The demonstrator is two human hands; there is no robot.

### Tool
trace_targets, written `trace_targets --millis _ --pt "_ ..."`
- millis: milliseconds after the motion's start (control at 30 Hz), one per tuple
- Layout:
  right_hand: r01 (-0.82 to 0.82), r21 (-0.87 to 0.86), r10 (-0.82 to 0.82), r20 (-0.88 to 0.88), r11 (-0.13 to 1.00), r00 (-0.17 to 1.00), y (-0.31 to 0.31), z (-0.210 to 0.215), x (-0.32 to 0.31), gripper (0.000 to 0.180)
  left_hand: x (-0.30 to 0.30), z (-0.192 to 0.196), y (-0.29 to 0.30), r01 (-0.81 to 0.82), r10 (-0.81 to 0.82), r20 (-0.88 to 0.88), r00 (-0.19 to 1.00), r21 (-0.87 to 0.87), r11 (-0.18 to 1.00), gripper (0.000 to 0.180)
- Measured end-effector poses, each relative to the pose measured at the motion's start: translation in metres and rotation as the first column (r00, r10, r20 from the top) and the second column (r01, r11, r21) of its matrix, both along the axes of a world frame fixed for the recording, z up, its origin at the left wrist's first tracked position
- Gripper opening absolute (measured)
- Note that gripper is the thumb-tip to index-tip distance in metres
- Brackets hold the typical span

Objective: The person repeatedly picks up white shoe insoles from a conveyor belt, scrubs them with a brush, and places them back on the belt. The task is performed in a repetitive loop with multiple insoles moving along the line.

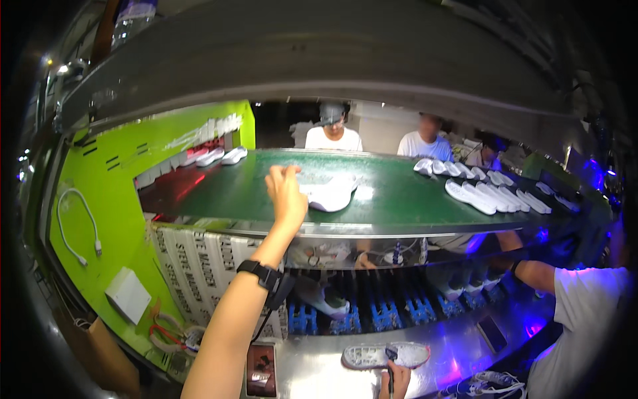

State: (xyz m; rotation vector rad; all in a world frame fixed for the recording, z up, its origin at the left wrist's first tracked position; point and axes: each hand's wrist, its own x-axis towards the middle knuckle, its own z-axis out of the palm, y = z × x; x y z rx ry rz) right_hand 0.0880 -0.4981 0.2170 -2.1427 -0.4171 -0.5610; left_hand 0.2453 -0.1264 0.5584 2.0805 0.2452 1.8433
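Observation:
My left hand [286,194] reaches over the green conveyor belt [266,216], its fingers bent and apart. Just to its right lies a white shoe sole [330,194]; contact between them is hard to make out. Low in the view, my right hand [396,380] is closed around the dark handle of a brush [391,356]. The brush's head rests on another shoe sole [362,356], pale with a grey rim and hollow side up, which lies on the metal worktop [312,372].
More soles [472,197] sit in rows on the belt's right, others [211,157] at its left opening. Blue racks [385,318] with shoes stand under the belt. A phone [492,334] lies on the worktop. One co-worker [578,319] is close at right; others [333,137] are across.

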Motion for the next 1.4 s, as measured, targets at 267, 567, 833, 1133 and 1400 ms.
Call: trace_targets --millis 267,567,833,1133,1400 --pt "-0.005 0.014 0.004 0.084 1.000 0.996 0.013 0.021 -0.006 0.032 0.006 0.001 0.016 0.213 -0.206 0.094 0.974 -0.065 0.975 0.020" --pt "-0.002 -0.052 0.009 0.117 0.999 0.993 0.011 0.018 -0.011 0.036 -0.011 0.011 -0.002 0.298 -0.300 0.041 0.953 -0.303 0.905 0.009" --pt "-0.064 -0.058 0.069 0.088 0.996 0.994 0.008 0.018 -0.012 0.034 0.000 -0.002 0.004 0.047 -0.041 0.187 0.981 -0.026 0.999 0.021" --pt "-0.053 0.005 0.052 0.082 0.999 0.995 0.011 0.018 -0.007 0.036 0.007 0.000 0.014 0.227 -0.214 0.191 0.958 -0.047 0.973 0.004" --pt "-0.012 0.050 0.010 0.041 0.999 0.999 0.011 0.025 -0.012 0.037 -0.006 0.013 -0.003 0.288 -0.275 0.086 0.958 -0.244 0.926 0.012"
